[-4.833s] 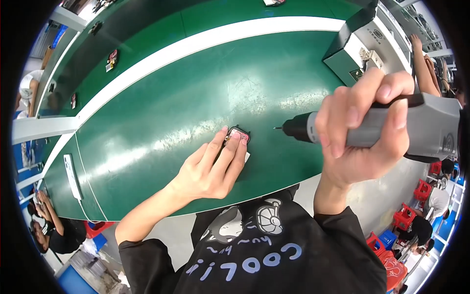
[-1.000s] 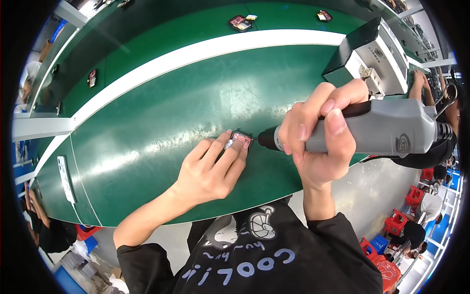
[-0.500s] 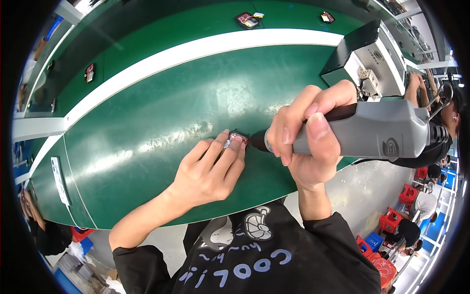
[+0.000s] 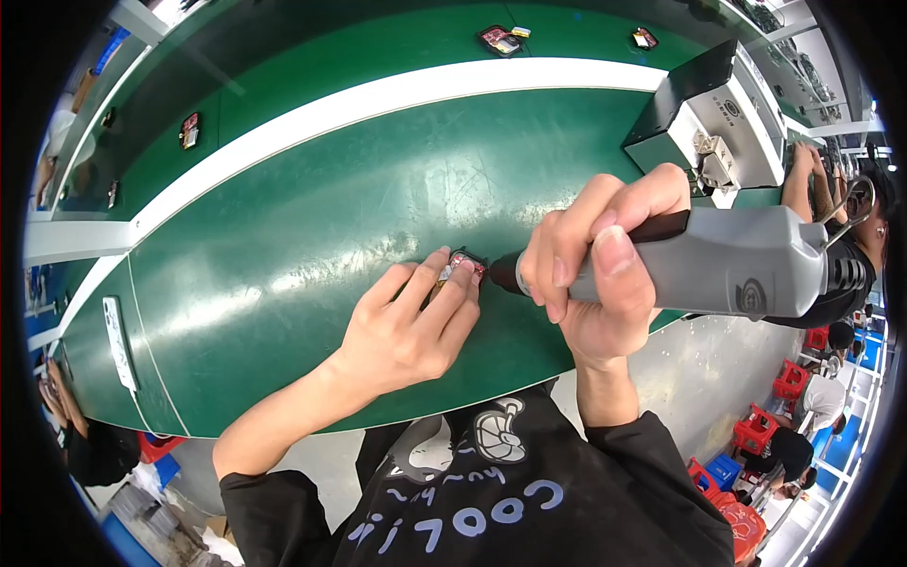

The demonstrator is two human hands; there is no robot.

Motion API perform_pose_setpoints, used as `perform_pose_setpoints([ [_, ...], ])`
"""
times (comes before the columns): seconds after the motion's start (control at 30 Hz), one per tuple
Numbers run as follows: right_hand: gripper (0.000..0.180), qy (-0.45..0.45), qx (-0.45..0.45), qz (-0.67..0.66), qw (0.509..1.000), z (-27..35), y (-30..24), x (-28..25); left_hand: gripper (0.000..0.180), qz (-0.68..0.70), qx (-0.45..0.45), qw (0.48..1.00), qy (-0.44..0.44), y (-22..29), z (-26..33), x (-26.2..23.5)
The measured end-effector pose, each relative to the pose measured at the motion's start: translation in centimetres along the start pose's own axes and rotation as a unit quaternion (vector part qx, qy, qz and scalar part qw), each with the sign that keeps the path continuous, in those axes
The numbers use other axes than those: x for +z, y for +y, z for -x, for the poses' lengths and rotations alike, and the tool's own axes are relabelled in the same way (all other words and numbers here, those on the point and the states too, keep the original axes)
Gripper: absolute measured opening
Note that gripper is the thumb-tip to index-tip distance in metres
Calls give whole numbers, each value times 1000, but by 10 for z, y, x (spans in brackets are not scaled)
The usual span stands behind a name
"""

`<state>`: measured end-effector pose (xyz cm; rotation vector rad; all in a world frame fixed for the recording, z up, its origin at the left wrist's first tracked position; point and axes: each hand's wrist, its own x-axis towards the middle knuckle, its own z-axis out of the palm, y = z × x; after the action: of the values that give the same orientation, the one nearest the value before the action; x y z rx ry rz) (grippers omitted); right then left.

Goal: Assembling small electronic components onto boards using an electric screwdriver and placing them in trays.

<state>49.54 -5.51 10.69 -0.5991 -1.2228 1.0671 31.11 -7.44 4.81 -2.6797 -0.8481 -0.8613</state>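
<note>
My right hand [image 4: 605, 269] is wrapped round a grey electric screwdriver [image 4: 718, 260], which lies almost level and points left. Its dark nose [image 4: 507, 274] meets the right edge of a small black-framed device with a red circuit board [image 4: 470, 264]. The fingers of my left hand [image 4: 406, 326] press this device against the green bench top [image 4: 331, 217] and cover much of it. Where the bit touches the device is too small to make out.
Past a white rail [image 4: 378, 85] runs a green conveyor belt [image 4: 331, 47] with similar devices [image 4: 499, 41] on it. A black-and-white box [image 4: 723, 123] stands at the back right. A white power strip [image 4: 118, 343] lies at the left. Co-workers sit to both sides.
The devices on the belt have moved right. My hands, the screwdriver and the held device stay nearly in place, with only a slight shift of the whole view.
</note>
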Motion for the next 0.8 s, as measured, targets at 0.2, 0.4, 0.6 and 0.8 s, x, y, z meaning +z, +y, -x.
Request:
perform_pose_setpoints([
  [0.2, 13, 8, 2, -4, 1000, 0, -1, 0, 7, -2, 1, 1000, 10, 1, 1, 3],
  [0.4, 13, 12, 7, -6, 1000, 2, 0, 0, 7, 2, 3, 1000, 1, 1, 0, 0],
  [0.6, 15, 2, -1, -5, 1000, 3, 3, 0, 6, -9, 6, 1000, -16, 0, 4, -2],
  [0.8, 23, -53, -63, 174, 981, 3, 3, 5, 22, 46, 8, 996, -72, -7, -1, -19],
])
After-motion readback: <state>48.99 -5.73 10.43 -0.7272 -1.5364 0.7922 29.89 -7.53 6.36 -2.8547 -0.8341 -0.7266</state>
